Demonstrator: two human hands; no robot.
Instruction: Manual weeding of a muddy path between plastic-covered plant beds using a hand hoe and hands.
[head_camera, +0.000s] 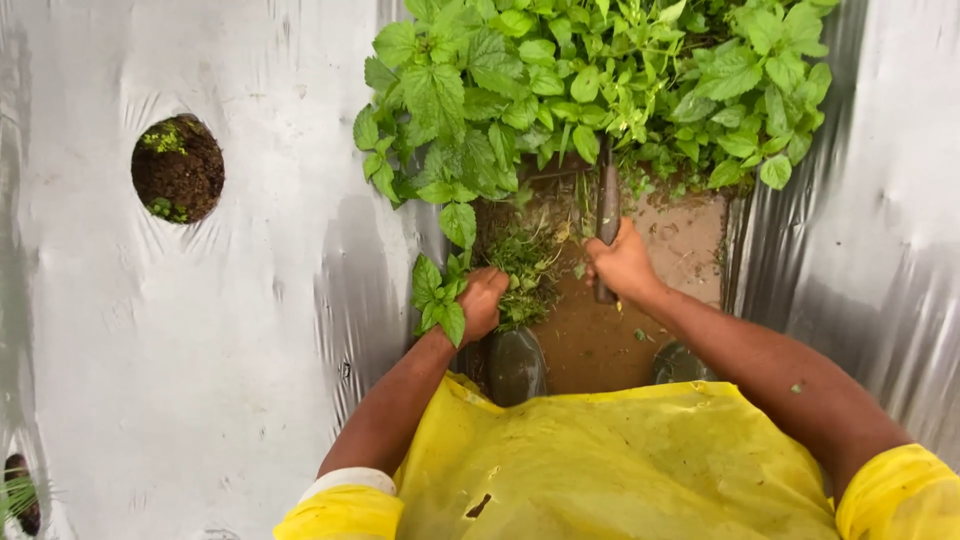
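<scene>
Weeds (525, 270), a low tuft of fine green stems, grow from the wet brown soil (600, 340) of a narrow furrow between two sheets of silvery plastic mulch, and the left hand (483, 303) is closed around the near side of that tuft, knuckles up. A sprig of broad serrated leaves (438, 297) sticks out just to the left of that fist, touching it. The right hand (622, 265) is wrapped tight on the dark handle of a tool (607, 205), which stands nearly upright and runs up into the foliage; its working end is hidden among the leaves. A dense mass of leafy green plants (590, 85) fills the top of the furrow, spilling over both edges of the plastic.

The left plastic sheet (150, 350) has a round planting hole (178, 168) filled with dark soil and a few tiny green sprouts; the hole lies well apart from both hands. The right plastic sheet (880, 230) slopes up from the furrow.

Both forearms reach forward and converge toward the tuft, the left one steeper, the right one coming in at a diagonal from the lower right. Yellow sleeves and a yellow apron (610, 470) cover the person's front, and two dark rubber boot toes (517, 362) show just above the apron's edge, standing in the mud.
</scene>
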